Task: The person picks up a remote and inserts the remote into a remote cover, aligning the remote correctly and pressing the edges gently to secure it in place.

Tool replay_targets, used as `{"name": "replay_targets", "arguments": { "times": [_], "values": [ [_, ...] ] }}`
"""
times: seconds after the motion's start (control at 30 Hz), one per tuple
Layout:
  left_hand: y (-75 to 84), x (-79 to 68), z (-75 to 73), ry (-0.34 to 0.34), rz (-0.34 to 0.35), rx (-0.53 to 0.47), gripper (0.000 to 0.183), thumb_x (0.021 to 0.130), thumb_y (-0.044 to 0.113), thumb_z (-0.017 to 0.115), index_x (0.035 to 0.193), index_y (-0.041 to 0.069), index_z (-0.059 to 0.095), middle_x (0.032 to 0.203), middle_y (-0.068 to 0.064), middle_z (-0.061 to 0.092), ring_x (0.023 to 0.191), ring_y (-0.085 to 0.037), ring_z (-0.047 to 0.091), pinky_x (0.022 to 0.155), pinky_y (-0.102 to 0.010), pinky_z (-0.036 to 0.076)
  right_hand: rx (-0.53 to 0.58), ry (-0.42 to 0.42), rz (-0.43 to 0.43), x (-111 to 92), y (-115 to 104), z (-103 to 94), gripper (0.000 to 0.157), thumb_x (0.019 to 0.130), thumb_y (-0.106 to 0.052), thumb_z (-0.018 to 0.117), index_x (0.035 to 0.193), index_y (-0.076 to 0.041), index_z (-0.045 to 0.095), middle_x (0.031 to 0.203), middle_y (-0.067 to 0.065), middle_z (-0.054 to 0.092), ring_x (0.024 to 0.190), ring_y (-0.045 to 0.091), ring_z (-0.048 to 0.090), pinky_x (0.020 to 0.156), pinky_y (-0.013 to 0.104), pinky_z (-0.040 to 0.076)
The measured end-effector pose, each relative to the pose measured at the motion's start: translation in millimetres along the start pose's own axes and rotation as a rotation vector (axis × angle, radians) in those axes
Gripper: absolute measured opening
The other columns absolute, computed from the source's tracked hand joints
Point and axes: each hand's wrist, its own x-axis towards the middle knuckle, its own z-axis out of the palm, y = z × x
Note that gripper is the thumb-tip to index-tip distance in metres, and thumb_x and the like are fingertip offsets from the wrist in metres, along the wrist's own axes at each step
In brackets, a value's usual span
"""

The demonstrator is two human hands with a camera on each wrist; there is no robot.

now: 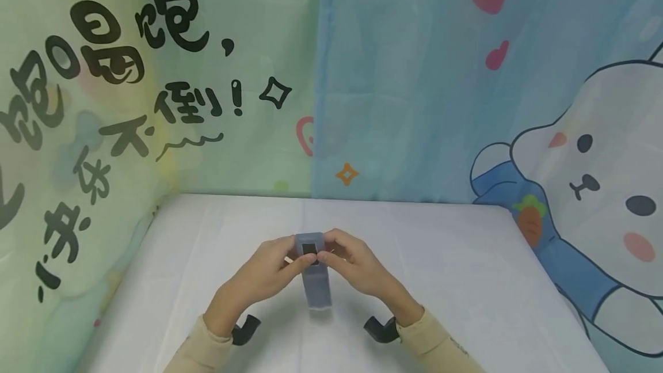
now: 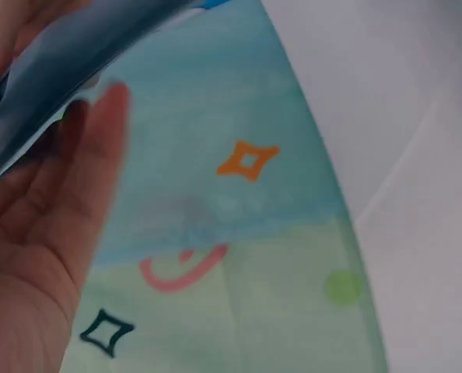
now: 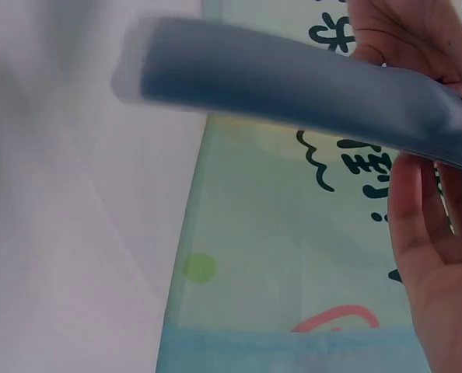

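Observation:
A long, slim blue-grey thing (image 1: 317, 292) with a dark rectangle near its top end stands between the two hands, above the white table. My left hand (image 1: 269, 267) pinches its upper part from the left, thumb on the front beside the dark rectangle. From the right, my right hand (image 1: 357, 262) holds the same end, its thumb almost meeting the other. The lower length hangs free toward me. In the right wrist view the blue-grey thing (image 3: 278, 78) looks smooth and gently bent, with a paler, see-through tip. Its exact kind cannot be told.
A white-covered table (image 1: 445, 258) lies beneath the hands. Behind it hangs a blue and green curtain (image 1: 393, 91) with printed writing, hearts and a cartoon animal. A black bracket (image 1: 246, 330) sits at the left wrist, another black bracket (image 1: 381, 330) at the right.

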Motion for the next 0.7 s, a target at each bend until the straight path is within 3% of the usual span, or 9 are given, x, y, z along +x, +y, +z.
{"name": "replay_targets", "arguments": {
  "times": [0.13,0.23,0.4,0.6,0.7],
  "values": [
    [2.9,-3.3,-14.6,0.065,0.043,0.124,0.025,0.099,0.039,0.065,0.095,0.016,0.057,0.089,0.01,0.054,0.083,-0.007,0.058,0.073,-0.026,0.054,0.058,-0.031,0.038,-1,2,-0.3,0.017,0.104,-0.004,0.053,0.12,-0.001,0.057,0.111,0.008,0.061,0.1,0.02,0.063,0.085,0.038,0.054],
    [1.3,-2.4,-24.2,0.061,0.119,0.137,0.023,0.097,0.031,0.07,0.088,0.018,0.053,0.082,0.01,0.049,0.076,-0.007,0.053,0.066,-0.026,0.05,0.081,-0.05,0.067,-3,4,-1.7,0.017,0.105,-0.008,0.052,0.12,0.0,0.056,0.11,0.008,0.06,0.1,0.019,0.062,0.084,0.034,0.053],
    [-1.2,1.9,-29.0,-0.02,0.229,0.084,0.024,0.097,0.023,0.068,0.079,0.021,0.053,0.074,0.013,0.045,0.068,-0.004,0.045,0.058,-0.024,0.042,0.159,-0.113,0.043,-4,8,-2.2,0.018,0.107,-0.009,0.047,0.12,0.002,0.054,0.109,0.008,0.058,0.094,0.017,0.059,0.077,0.033,0.053],
    [-2.8,3.1,-28.0,-0.066,0.306,-0.039,0.021,0.101,0.011,0.062,0.081,0.019,0.061,0.078,0.009,0.055,0.071,-0.007,0.053,0.064,-0.027,0.05,0.212,-0.147,0.012,-5,9,-6.1,0.021,0.107,-0.006,0.046,0.123,0.006,0.053,0.11,0.007,0.061,0.097,0.014,0.061,0.08,0.032,0.054],
    [-3.4,3.9,-27.5,-0.069,0.332,-0.058,0.022,0.102,0.008,0.06,0.083,0.019,0.06,0.079,0.01,0.054,0.072,-0.008,0.053,0.063,-0.026,0.049,0.249,-0.165,0.001,-5,8,-6.5,0.023,0.104,-0.002,0.051,0.124,0.01,0.054,0.113,0.01,0.064,0.1,0.016,0.064,0.081,0.034,0.056]
  ]
}}
